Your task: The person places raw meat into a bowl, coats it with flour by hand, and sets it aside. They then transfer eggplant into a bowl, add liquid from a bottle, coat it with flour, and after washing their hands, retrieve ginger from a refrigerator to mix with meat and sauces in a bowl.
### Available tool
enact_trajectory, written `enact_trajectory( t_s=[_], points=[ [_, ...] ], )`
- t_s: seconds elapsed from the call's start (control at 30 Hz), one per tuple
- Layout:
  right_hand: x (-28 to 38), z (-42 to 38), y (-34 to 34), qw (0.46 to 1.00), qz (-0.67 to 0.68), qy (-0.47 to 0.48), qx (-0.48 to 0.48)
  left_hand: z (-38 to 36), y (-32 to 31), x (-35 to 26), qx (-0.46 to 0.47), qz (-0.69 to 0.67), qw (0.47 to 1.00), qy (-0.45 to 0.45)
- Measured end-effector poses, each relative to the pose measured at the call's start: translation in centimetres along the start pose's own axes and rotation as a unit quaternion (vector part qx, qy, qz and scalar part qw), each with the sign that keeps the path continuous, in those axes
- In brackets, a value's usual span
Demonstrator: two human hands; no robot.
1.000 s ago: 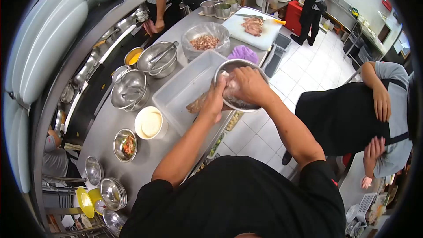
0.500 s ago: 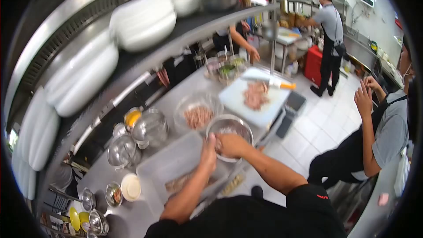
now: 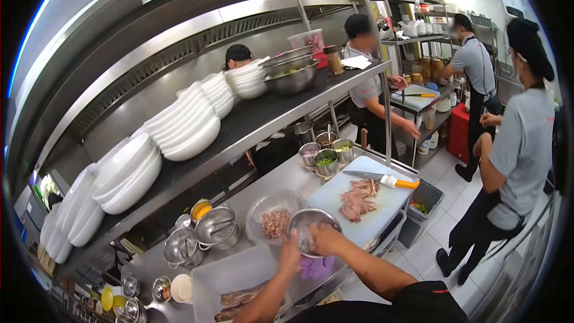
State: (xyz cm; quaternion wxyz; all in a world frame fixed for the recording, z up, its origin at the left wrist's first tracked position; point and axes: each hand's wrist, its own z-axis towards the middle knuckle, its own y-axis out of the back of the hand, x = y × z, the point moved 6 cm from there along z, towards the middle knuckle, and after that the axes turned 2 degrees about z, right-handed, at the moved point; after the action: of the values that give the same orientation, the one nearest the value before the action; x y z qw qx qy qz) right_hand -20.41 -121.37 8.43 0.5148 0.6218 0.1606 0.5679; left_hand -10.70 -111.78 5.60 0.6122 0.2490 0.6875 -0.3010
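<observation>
My left hand [image 3: 290,253] grips the near-left rim of a steel bowl [image 3: 297,222], which is tilted. Inside that bowl is my right hand [image 3: 327,240], its fingers hidden by the hand's back and the bowl. A clear bowl of chopped meat [image 3: 275,224] stands just to the left. To the right, sliced meat [image 3: 357,200] lies on a white cutting board [image 3: 323,188], with an orange-handled knife [image 3: 382,179] at its far side. Below my left hand, a clear plastic tub [image 3: 206,281] holds long pieces of meat. A purple cloth [image 3: 317,267] lies under the steel bowl.
White bowls [image 3: 188,125] are stacked on the shelf [image 3: 251,113] above the counter. Small steel containers [image 3: 327,161] stand behind the board. Steel pots [image 3: 217,227] are at the left. One person [image 3: 520,143] stands at the right; others work farther back. A grey bin [image 3: 427,194] is beside the counter.
The view has tilted up and now shows more of the shelf and the people. The steel bowl is more tilted, and the purple cloth has come into view. The person at the right has turned.
</observation>
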Motion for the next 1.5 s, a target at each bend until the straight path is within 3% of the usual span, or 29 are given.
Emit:
enact_trajectory(
  t_s=[0.2,0.33,0.43,0.5,0.57,0.67,0.77,0.83,0.97,1.07,1.1,1.2,1.33,1.43,1.5],
  points=[
    [-1.3,-0.9,-0.7,0.995,0.043,-0.043,0.081,-1.3,-2.7,0.5,0.020,0.105,0.994,-0.023],
    [-2.7,1.0,2.7,0.997,0.005,-0.025,0.076,-0.8,-5.2,3.0,0.017,-0.056,0.997,0.051],
    [-4.3,3.2,6.4,0.993,0.058,0.083,0.058,-0.6,-8.0,2.4,-0.030,-0.107,0.990,0.088],
    [-7.3,5.0,3.2,0.957,0.004,0.278,0.082,-0.4,-9.5,2.8,-0.076,-0.134,0.983,0.103],
    [-10.0,3.4,2.5,0.943,-0.037,0.331,-0.019,-0.2,-10.5,3.1,-0.062,-0.143,0.984,0.091],
    [-12.6,3.2,4.8,0.959,0.146,0.159,0.185,-0.1,-13.3,2.8,-0.089,-0.127,0.986,0.064],
    [-12.7,2.1,6.5,0.974,0.113,0.154,0.118,0.4,-15.3,3.7,-0.150,-0.079,0.985,0.020],
    [-13.1,1.2,6.6,0.969,0.108,0.171,0.140,1.7,-15.5,5.0,-0.153,-0.062,0.986,-0.017],
    [-14.2,0.4,8.3,0.965,0.060,0.206,0.150,-0.3,-18.7,4.1,-0.101,-0.112,0.988,0.045],
    [-14.7,1.4,12.5,0.984,0.004,0.101,0.147,-0.4,-20.1,5.2,-0.067,-0.164,0.982,0.064],
    [-15.4,1.6,11.8,0.980,0.005,0.118,0.159,-0.3,-20.6,5.1,-0.051,-0.187,0.979,0.063],
    [-15.5,-0.3,8.1,0.931,-0.081,0.319,0.161,-0.2,-18.9,6.4,-0.063,-0.189,0.975,0.097],
    [-16.8,1.1,5.7,0.871,-0.009,0.415,0.263,-1.2,-17.5,6.9,-0.127,-0.151,0.974,0.108],
    [-15.0,-0.6,9.4,0.929,0.231,0.228,0.177,-0.9,-18.1,6.8,-0.114,-0.124,0.982,0.090],
    [-13.2,-2.0,8.0,0.914,0.118,0.300,0.248,-1.2,-17.2,5.8,-0.112,-0.134,0.978,0.112]
  ],
)
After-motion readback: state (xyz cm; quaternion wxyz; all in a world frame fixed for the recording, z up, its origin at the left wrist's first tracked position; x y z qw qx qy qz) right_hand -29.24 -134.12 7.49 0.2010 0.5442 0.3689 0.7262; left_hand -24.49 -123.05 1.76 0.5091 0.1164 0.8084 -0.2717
